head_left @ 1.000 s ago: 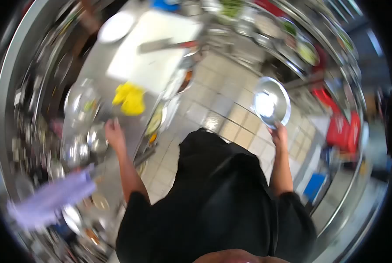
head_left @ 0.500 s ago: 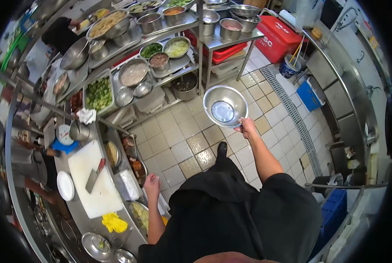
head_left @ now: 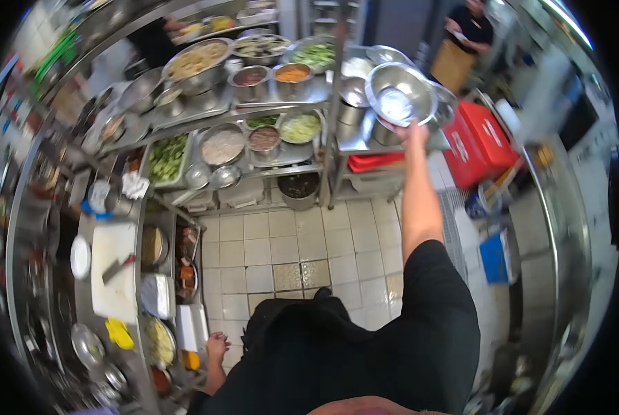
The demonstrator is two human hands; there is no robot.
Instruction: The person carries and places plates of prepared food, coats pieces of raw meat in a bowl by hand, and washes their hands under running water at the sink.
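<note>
My right hand grips the near rim of a shiny metal mixing bowl, its arm stretched forward. The bowl looks empty and is tilted towards me. It is over the steel side table, in front of other metal bowls and pots; whether it touches them I cannot tell. My left hand hangs low at my side, near a white tray on the left rack. Its fingers are loosely curled and a little apart, with nothing visible in them.
Food-filled pans stand on the shelves ahead, including cut greens. On the left counter, a cleaver lies on a white cutting board. A red cooler and blue container stand right. Another person is at the back right.
My right hand has carried the bowl forward from above the floor to over the side table. The view has tilted up and shifted, bringing a person at the back right into sight.
</note>
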